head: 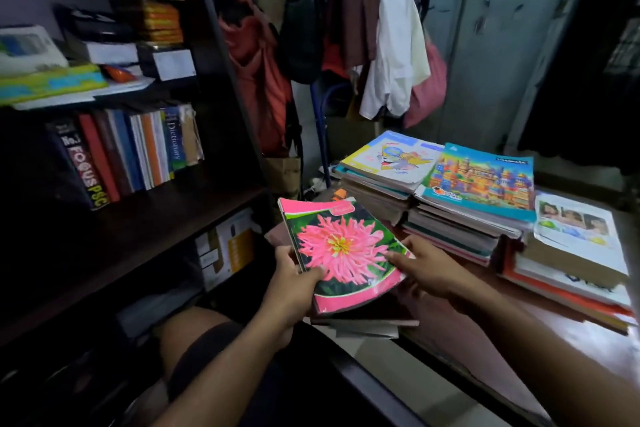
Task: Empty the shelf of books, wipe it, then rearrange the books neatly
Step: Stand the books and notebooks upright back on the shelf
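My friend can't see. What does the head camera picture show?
Two hands, left and right, hold a small stack of notebooks, a pink flower on top, between a dark bookshelf and a table piled with books.

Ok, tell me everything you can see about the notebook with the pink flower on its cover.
The flower notebook is a thin softcover with a big pink bloom on green leaves, framed by pink bands. It lies face up, tilted, on top of a small stack, above the edge of the table. The left hand grips its near-left edge, thumb on the cover; the right hand holds its right edge.
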Demonstrator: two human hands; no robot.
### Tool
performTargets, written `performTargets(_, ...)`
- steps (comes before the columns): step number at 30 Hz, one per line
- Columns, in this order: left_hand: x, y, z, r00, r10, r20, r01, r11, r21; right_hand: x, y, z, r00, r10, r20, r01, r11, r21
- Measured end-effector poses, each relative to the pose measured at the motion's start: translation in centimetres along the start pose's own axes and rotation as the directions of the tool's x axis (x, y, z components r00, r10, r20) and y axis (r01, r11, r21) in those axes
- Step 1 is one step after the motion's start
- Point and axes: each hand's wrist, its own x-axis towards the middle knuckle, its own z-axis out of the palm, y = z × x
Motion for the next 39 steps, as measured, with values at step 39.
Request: performTargets(39, -7.8, 3.0, -29.6, 0.487, 0.293, -0.823, -0.7, 0.695, -0.167, -3.2, -32.0, 35.2, 0.435, -0.783, 0.445, 0.786, 0.571, 0.238)
